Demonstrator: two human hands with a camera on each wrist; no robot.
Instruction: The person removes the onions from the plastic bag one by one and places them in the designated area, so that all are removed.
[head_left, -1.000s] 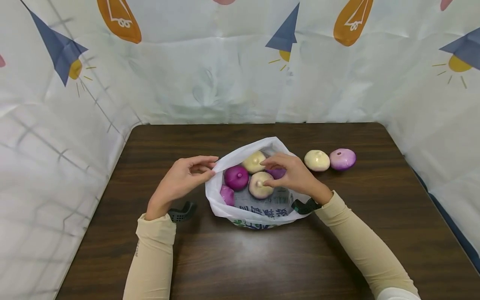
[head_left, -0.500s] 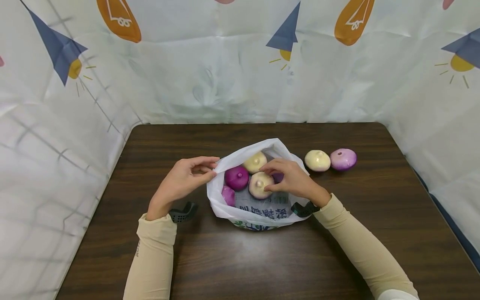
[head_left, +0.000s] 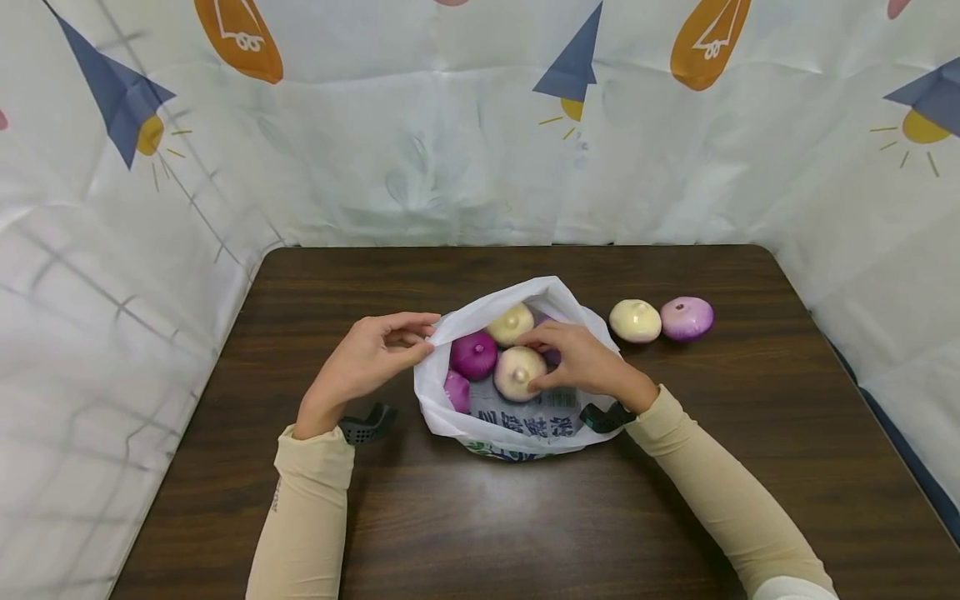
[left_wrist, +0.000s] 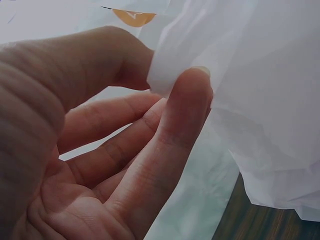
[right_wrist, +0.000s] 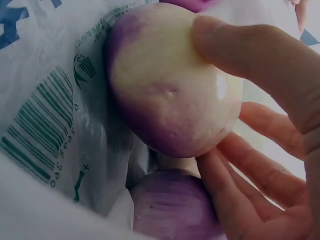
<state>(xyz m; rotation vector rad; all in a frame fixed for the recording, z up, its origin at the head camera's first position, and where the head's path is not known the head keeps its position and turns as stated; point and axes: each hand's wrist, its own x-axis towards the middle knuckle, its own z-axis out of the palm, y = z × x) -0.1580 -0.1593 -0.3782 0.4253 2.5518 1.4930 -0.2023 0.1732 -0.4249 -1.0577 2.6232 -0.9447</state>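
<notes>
A white plastic bag (head_left: 517, 437) with printing stands with its mouth wide on the table. My left hand (head_left: 367, 354) pinches the bag's left rim between thumb and finger, as the left wrist view shows close up. Inside the bag, my right hand (head_left: 577, 358) grips a cream and purple onion (right_wrist: 170, 85), its thumb on one side and its fingers on the other. Around it in the bag lie a cream onion (head_left: 512, 323), a dark magenta onion (head_left: 474, 356), a pinkish purple onion (head_left: 457, 392) and another purple onion (right_wrist: 172, 205), partly hidden by the right hand.
On the brown wooden table (head_left: 480, 533), a cream onion (head_left: 635, 322) and a pale purple onion (head_left: 686, 318) sit side by side, right of the bag. A white printed curtain (head_left: 465, 167) surrounds the table's back and sides.
My right hand has moved slightly left and taken hold of the cream and purple onion, which has shifted a little. The left hand stays on the rim.
</notes>
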